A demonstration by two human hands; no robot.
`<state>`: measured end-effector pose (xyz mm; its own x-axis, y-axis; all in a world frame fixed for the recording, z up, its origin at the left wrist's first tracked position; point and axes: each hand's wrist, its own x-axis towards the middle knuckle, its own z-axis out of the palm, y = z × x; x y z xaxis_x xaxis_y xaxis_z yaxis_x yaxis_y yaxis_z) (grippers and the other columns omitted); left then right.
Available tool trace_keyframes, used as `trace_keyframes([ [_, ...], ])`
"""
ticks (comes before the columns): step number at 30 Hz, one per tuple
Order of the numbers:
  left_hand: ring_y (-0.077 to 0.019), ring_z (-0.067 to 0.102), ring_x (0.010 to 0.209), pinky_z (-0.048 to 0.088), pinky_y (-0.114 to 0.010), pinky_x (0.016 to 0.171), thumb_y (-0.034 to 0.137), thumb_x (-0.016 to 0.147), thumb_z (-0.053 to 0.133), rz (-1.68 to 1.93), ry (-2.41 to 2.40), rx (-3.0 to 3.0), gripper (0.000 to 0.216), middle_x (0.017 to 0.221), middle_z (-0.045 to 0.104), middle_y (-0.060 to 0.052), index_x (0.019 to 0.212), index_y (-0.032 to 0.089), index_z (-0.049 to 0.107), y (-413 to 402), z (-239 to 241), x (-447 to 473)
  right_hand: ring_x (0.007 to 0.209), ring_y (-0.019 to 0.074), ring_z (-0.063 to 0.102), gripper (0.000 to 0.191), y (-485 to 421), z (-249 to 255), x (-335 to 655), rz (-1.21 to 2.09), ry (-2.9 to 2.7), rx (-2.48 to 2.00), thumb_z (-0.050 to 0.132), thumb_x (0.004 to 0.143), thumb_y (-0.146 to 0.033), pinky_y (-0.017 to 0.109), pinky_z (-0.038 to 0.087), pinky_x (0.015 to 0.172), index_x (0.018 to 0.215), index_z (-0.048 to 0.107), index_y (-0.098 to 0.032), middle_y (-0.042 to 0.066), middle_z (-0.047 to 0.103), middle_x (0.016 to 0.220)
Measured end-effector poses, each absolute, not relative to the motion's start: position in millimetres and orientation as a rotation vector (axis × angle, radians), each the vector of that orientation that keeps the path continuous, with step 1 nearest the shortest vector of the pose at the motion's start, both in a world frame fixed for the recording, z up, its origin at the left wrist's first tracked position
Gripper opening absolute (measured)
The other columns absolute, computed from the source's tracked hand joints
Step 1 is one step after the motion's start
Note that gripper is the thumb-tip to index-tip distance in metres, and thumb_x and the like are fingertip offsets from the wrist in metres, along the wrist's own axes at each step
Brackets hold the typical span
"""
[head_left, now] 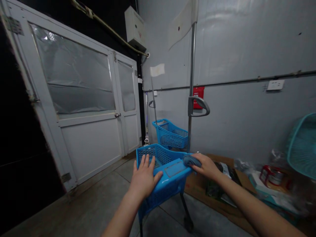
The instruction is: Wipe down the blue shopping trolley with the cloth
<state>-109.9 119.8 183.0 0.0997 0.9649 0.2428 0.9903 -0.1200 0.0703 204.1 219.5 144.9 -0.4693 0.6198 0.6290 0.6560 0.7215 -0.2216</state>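
Note:
A small blue shopping cart (163, 194) stands right in front of me, with a mesh basket and dark legs on casters. My left hand (145, 176) lies open with fingers spread over the near left rim of its basket. At the cart's near right corner, my right hand (203, 166) is closed around a grey handle (190, 160). A grey pole (193, 59) rises behind that corner, carrying a looped grey grip (199, 107) and a pale flag (181, 24). Behind it stands a second blue cart (172, 136) with its own flag (157, 69).
White double doors (91, 141) fill the left side. Against the grey wall (237, 112) hangs a red pouch (198, 97). On the right floor lie cardboard (197, 187), red cans (271, 175) and plastic wrap; a teal fan (303, 144) stands at the right edge.

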Motion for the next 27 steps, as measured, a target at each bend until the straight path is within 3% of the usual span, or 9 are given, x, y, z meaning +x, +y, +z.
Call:
trace_keyframes([
  [7,-0.0297,0.016,0.145,0.015,-0.059,0.114,0.069,0.090,0.020,-0.405,-1.942,-2.446,0.076,0.156,0.025,-0.011,0.149,0.021,0.028,127.0,176.0,-89.7,0.097,0.0281,0.065,0.034,197.4,146.9,194.9,-0.197,-1.988,-1.185,0.054,0.086,-0.044,0.042,0.050,0.088,0.106,0.068,-0.020,0.010,0.071,0.105],
  [13,-0.0289,0.015,0.145,0.014,-0.060,0.113,0.064,0.092,0.020,-0.326,-1.925,-2.452,0.072,0.156,0.024,-0.011,0.149,0.020,0.026,135.5,179.5,-96.4,0.116,0.0308,0.056,0.043,148.2,129.3,138.6,-0.293,-2.096,-0.820,0.059,0.081,-0.035,0.051,0.044,0.099,0.121,0.060,-0.021,0.013,0.062,0.125],
  [18,-0.0275,0.010,0.146,0.010,-0.060,0.114,0.067,0.091,0.020,-0.255,-1.844,-2.544,0.074,0.157,0.017,-0.009,0.150,0.022,0.021,134.0,182.4,-103.3,0.126,0.0306,0.049,0.055,153.6,116.1,158.5,-0.382,-2.199,-0.649,0.059,0.081,-0.033,0.053,0.040,0.103,0.135,0.050,-0.021,0.013,0.054,0.136],
  [23,-0.0257,0.009,0.146,0.009,-0.057,0.116,0.067,0.091,0.021,-0.262,-1.765,-2.575,0.074,0.158,0.014,-0.006,0.151,0.023,0.017,130.5,183.5,-100.6,0.121,0.0315,0.053,0.045,186.6,101.6,220.1,-0.333,-1.891,-0.976,0.055,0.087,-0.035,0.055,0.043,0.101,0.130,0.053,-0.023,0.012,0.059,0.127],
  [27,-0.0268,0.012,0.146,0.012,-0.058,0.114,0.068,0.091,0.019,-0.250,-1.749,-2.606,0.069,0.158,0.018,-0.006,0.148,0.029,0.028,132.1,182.7,-94.6,0.123,0.0322,0.050,0.039,182.0,97.5,212.3,-0.299,-1.796,-1.033,0.055,0.087,-0.035,0.056,0.041,0.102,0.125,0.056,-0.023,0.012,0.058,0.127],
])
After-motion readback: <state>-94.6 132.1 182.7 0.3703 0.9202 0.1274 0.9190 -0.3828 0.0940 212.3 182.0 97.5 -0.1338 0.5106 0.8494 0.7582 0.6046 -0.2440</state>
